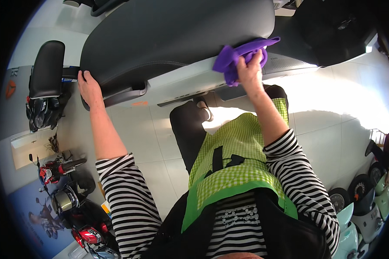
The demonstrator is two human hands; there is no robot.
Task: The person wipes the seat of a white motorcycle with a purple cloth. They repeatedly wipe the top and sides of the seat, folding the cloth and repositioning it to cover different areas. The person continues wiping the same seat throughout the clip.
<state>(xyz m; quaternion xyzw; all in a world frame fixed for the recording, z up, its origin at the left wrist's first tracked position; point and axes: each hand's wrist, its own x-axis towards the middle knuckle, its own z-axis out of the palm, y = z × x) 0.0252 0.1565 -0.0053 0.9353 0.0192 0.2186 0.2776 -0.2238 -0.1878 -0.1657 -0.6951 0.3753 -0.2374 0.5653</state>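
A scooter with a long black seat [173, 32] and a pale grey side panel [181, 80] stretches across the top of the view. In my right hand [250, 73] is a bunched purple cloth [230, 60], pressed against the panel just under the seat's right end. The fingers close round the cloth and partly hide it. At the seat's left end, by the rear, my left hand [90, 88] rests with fingers extended against the black edge. Nothing shows in that hand. Beyond it stands a padded black backrest [47, 69] on a bracket.
Red and black motorcycles [52, 170] stand at the lower left. Mint-green scooters [350, 233] and several wheels [359, 186] are at the lower right. Pale floor tiles [155, 138] lie below me, with bright sunlight on the right. The scooter's footboard area [289, 64] is dark and ribbed.
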